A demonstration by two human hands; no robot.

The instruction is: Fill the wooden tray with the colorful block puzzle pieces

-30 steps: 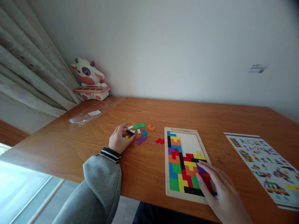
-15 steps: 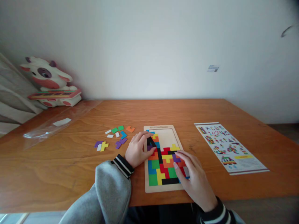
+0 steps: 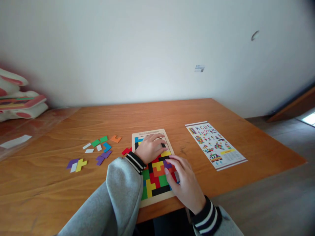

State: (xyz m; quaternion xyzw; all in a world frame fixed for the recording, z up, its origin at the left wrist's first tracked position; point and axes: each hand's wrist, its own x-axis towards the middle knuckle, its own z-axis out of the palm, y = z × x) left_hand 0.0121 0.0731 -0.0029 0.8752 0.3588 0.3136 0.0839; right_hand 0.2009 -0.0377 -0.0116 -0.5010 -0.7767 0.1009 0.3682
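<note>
A wooden block-puzzle board [image 3: 161, 131] lies before me, its lower part filled with coloured pieces. Over its upper part reaches my left hand [image 3: 150, 148], palm down, with thumb and fingers around a black puzzle piece [image 3: 163, 145]. The fingers hide some of that piece and the cells below it. At the board's right side rests my right hand [image 3: 183, 180], its thumb and fingers apart, close to a purple piece [image 3: 167, 164]; it holds nothing. Beside the left wrist, a red piece [image 3: 126, 151] lies by the board's left edge.
Loose pieces lie left of the board, among them an orange piece [image 3: 116, 139], a blue piece [image 3: 107, 147] and a yellow piece [image 3: 80, 165]. A printed pattern sheet [image 3: 214, 144] is on the right. Clear plastic wrapping [image 3: 49, 123] and a cow toy [image 3: 22, 101] are far left.
My view has turned right, so the table things sit further left. The left hand has moved rightward across the board with the black piece. The right hand stays at the board's right side.
</note>
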